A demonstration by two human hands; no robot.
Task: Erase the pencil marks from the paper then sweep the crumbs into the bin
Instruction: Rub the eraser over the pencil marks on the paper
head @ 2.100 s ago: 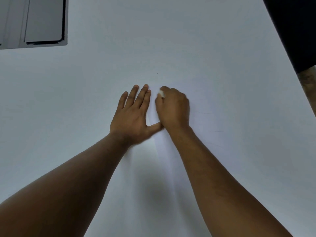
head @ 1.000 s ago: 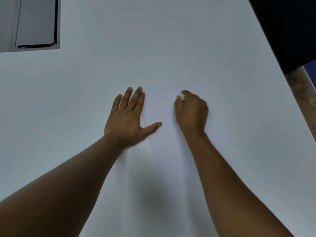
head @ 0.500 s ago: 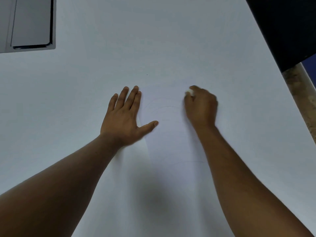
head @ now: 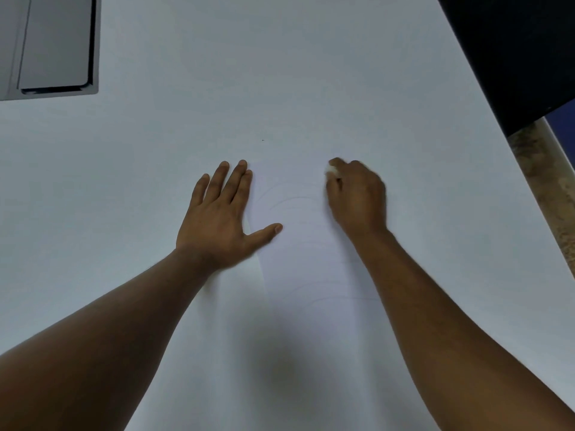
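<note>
A white sheet of paper (head: 298,269) lies on the white table (head: 93,181) between my arms; its left edge shows by my left thumb. Faint curved pencil marks (head: 289,200) run across it. My left hand (head: 221,219) lies flat with straight fingers, pressing the paper's left edge. My right hand (head: 357,197) is curled and pinches a small white eraser (head: 332,171) against the paper, slightly blurred by motion. No bin and no crumbs can be made out.
A grey panel (head: 53,45) is set into the table at the far left corner. A dark object (head: 513,51) covers the far right corner, and past the table's right edge is speckled floor (head: 553,197). A tiny dark speck (head: 263,140) lies beyond the hands.
My right hand with the eraser has moved rightward, away from my left hand, opening a gap where the pencil curves show. My left hand has stayed flat on the paper.
</note>
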